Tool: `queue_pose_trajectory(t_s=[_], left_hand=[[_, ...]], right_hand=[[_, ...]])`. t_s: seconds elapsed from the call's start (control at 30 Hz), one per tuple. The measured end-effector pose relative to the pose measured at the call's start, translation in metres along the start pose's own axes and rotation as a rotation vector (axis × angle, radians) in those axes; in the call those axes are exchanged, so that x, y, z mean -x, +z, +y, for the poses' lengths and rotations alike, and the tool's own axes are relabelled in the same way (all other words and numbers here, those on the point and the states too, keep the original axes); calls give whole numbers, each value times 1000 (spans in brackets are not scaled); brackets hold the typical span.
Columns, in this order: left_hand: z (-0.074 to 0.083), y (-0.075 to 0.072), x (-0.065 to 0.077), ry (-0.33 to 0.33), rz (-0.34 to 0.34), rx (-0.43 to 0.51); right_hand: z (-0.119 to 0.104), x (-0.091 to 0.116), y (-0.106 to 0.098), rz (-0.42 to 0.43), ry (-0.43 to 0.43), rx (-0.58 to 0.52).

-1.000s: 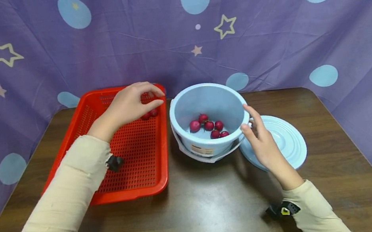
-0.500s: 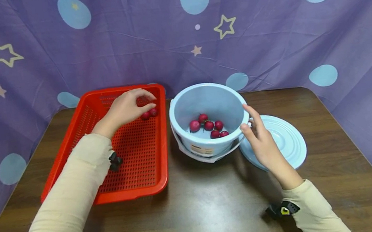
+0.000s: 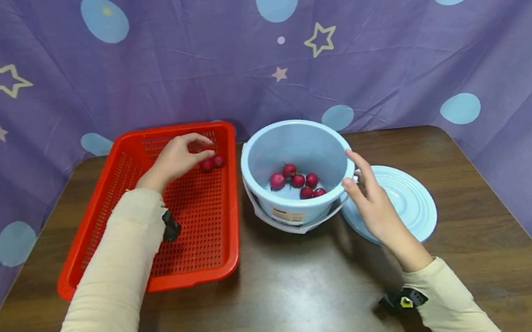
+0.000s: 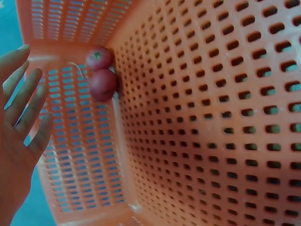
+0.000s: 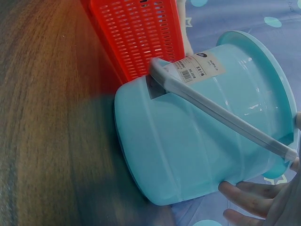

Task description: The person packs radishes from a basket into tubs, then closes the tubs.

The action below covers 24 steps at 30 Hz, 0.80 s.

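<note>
This looks like a staged tabletop set: starry purple cloth (image 3: 230,62) hangs behind a wood-grain table (image 3: 291,300).

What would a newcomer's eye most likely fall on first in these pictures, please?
Probably the bright red basket, at left on the table, where the left hand hovers near two radishes. Next comes the light blue bucket in the middle, with six radishes inside and the right hand touching it. Behind, the purple patterned curtain also stands out.

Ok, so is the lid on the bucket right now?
No, the light blue lid lies on the table beside the bucket, whose open top shows red radishes inside.
</note>
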State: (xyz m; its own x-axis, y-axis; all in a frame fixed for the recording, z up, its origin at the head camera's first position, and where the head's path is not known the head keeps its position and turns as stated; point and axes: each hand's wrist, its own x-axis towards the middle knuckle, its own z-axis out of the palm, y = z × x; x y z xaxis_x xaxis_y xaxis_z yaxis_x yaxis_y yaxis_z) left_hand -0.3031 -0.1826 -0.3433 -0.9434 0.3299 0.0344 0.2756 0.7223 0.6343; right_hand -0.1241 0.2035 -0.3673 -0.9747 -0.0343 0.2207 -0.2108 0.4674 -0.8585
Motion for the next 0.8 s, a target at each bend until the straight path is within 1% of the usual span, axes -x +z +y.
queue_pose_trajectory(t_s=[0.13, 0.23, 0.43, 0.57, 0.73, 0.8], left_hand=[[-9, 2, -1, -48, -14, -14], [-15, 4, -1, -64, -36, -28], [-22, 8, 1, -52, -54, -40], [-24, 11, 1, -49, -73, -50], [-27, 18, -2, -42, -98, -42], [-28, 20, -4, -28, -101, -51]], right_hand=[[0, 1, 0, -2, 7, -2], [0, 1, 0, -2, 9, 2], [0, 0, 0, -1, 1, 5], [0, 0, -1, -4, 2, 3], [-1, 0, 0, -5, 3, -6], [-1, 0, 0, -5, 3, -8]])
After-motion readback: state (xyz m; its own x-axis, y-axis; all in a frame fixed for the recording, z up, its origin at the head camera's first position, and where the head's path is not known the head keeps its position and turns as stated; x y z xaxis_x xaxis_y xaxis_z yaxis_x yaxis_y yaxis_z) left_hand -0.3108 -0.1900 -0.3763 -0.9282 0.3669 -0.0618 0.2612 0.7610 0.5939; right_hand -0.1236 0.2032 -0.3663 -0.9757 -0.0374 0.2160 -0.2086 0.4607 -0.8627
